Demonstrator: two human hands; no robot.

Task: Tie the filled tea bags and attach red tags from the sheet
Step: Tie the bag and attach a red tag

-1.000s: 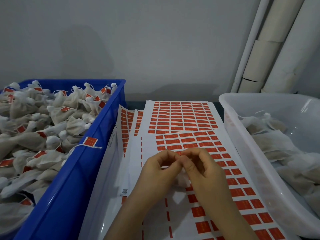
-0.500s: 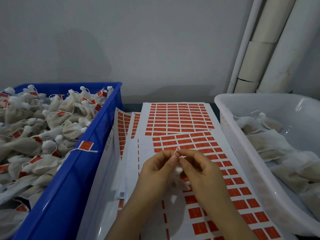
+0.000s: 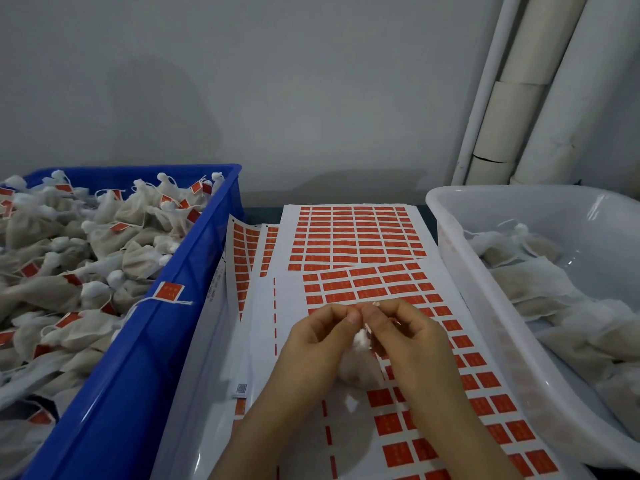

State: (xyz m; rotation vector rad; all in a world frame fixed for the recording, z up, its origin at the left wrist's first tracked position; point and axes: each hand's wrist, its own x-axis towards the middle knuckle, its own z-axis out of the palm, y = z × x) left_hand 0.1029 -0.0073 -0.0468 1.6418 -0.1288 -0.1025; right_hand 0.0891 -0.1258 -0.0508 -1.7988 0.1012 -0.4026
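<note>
While both hands, left [image 3: 320, 336] and right [image 3: 403, 332], pinch the tea bag [image 3: 358, 367] string, slack risks a loose knot.

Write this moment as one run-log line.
left hand: pinching string | right hand: pinching string | small white filled tea bag: between hands, above red tag sheet

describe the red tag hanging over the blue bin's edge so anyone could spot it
Find the blue bin on the left, full of tied tea bags. On its right rim lies one red tag on a white string; it alone sits on the rim, the others lie inside.
</note>
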